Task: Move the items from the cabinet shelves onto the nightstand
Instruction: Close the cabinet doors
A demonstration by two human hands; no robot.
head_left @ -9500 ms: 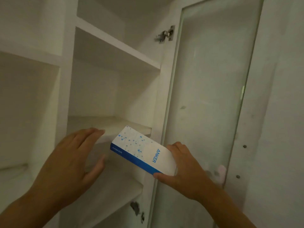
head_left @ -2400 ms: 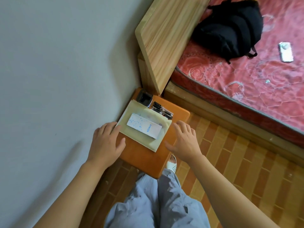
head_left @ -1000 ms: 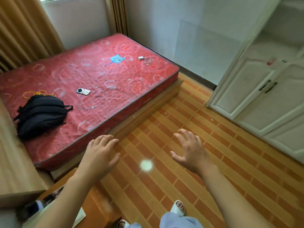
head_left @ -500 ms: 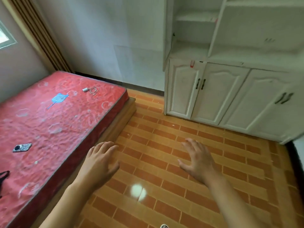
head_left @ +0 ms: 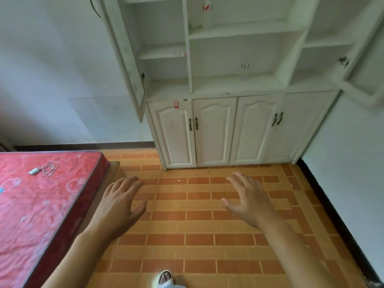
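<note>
facing the white cabinet (head_left: 228, 84) across the orange tiled floor (head_left: 197, 225) with left hand (head_left: 118, 206) and right hand (head_left: 249, 200) both raised, fingers spread and holding nothing, in what looks like the walk to fetch another load, the nightstand out of view. left on the open shelves: a small pale object (head_left: 245, 69) on the middle shelf, a white item with red markings (head_left: 206, 6) higher up and something thin with a red tip (head_left: 180, 53) at a left shelf edge, all too blurred to name. next up, probably: closing the gap to the cabinet, reaching into a shelf and closing fingers round one piece.
</note>
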